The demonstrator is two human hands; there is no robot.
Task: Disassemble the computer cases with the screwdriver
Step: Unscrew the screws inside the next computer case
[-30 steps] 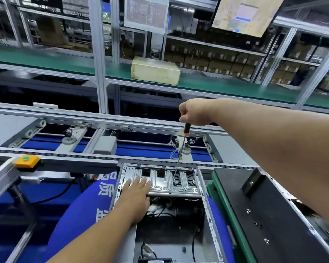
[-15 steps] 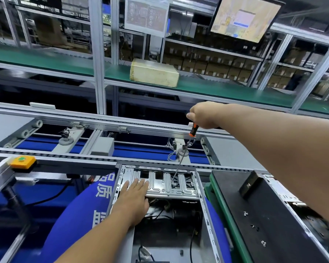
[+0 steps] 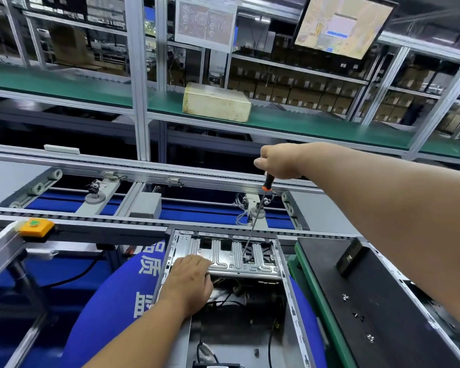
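Orange-collared and black-handled, the screwdriver (image 3: 260, 205) hangs from the right hand (image 3: 278, 161), whose fingers are curled tight round the top of the handle. Its long thin shaft slants down and to the left, and the tip meets the ribbed metal plate (image 3: 234, 257) at the far end of the open computer case (image 3: 223, 301). The left hand (image 3: 190, 281) lies flat, fingers straight, pressing on the near left part of that plate, holding nothing.

Judging by looks, the case is stiff thin sheet steel, light for its bulk, with punched edges likely sharp; it sits on blue fabric (image 3: 101, 309), so it could slide unless pinned, as the flat palm does. Best grasped by its side rails (image 3: 290, 301), not by the loose cables inside. The slim shaft may slip out of a screw head if tilted.

Count: 1 screwdriver, 2 hands, 1 open case, 1 black panel (image 3: 377, 309) to the right on the green-edged desk (image 3: 311, 301), carrying at least 4 small loose screws (image 3: 345, 297). Far off, 1 yellowish box (image 3: 217, 105) sits on the shelf and 1 orange button box (image 3: 36, 227) at left.
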